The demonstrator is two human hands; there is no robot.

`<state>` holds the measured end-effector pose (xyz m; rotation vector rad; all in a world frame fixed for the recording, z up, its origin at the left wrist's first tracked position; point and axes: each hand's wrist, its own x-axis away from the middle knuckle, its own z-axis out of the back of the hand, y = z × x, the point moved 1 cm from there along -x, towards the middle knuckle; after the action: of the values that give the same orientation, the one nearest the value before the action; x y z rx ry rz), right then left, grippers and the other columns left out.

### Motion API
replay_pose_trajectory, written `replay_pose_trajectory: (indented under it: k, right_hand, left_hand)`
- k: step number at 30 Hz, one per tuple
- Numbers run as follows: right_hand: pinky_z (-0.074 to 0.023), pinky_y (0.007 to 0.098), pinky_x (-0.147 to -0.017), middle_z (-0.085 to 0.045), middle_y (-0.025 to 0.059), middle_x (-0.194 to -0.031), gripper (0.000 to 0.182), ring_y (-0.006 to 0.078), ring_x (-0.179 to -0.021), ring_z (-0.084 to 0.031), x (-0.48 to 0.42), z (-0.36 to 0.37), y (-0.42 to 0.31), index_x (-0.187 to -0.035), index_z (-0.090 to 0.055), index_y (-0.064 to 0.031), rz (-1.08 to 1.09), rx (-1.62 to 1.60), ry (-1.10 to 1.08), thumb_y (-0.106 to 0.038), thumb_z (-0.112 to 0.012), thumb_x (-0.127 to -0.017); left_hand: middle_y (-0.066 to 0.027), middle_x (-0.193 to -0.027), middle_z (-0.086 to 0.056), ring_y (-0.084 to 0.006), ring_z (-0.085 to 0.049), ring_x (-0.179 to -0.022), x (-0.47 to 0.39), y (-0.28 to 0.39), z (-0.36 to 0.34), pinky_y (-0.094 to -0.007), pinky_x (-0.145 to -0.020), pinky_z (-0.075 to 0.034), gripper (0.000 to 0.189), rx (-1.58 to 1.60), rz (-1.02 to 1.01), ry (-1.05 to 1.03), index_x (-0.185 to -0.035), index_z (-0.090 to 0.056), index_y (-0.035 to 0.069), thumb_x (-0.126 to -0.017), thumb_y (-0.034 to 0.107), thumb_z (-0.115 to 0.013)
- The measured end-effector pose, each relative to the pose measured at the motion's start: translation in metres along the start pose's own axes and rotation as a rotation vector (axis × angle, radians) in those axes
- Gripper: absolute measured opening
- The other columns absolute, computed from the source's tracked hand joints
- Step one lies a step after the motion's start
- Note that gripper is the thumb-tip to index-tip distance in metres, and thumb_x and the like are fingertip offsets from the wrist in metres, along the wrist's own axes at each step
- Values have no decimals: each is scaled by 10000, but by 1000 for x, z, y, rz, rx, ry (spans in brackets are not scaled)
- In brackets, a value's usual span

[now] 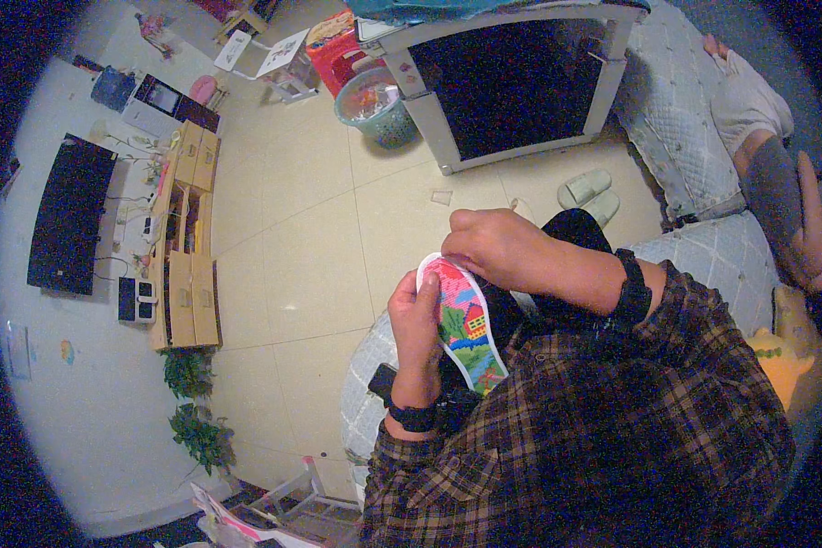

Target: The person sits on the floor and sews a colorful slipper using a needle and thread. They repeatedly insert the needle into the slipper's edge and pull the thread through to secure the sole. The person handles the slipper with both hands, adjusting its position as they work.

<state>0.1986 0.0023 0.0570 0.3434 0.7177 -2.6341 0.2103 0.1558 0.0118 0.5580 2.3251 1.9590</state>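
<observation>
An embroidered shoe insole with a white edge rests over my lap, showing a red-and-yellow house, green trees and blue water on a pink ground. My left hand grips its left edge near the rounded top, thumb on the stitched face. At the top right edge is my right hand, its fingers curled together close to the white border. Whether those fingers pinch a needle or thread is too small to tell. Black straps circle both wrists. A black object, perhaps a phone, lies beside my left wrist.
A dark-topped table stands ahead, beside a plastic basket and a red box. Green slippers lie on the tiled floor. Another person is on the quilted sofa at right. A wooden cabinet lines the left wall.
</observation>
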Motion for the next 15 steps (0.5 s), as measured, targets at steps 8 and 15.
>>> replay_pose_trajectory:
  k: [8,15]
  right_hand:
    - [-439,358,-549,-487,102,-673,92,279,-629,-528,-2,-4,3,-691,-558,-48,10,37,-5,-138,-543,-704]
    - [-443,355,-563,-499,105,-688,101,279,-647,-531,-2,-7,5,-712,-566,-48,-18,9,-25,-146,-542,-712]
  left_hand:
    - [-36,-756,-576,-76,-528,-621,-4,-6,3,-195,-558,-428,194,76,37,-54,-883,-540,-17,-821,162,-495]
    - [-36,-758,-575,-77,-531,-621,-5,-9,4,-195,-556,-429,184,122,59,-62,-880,-535,-15,-824,153,-488]
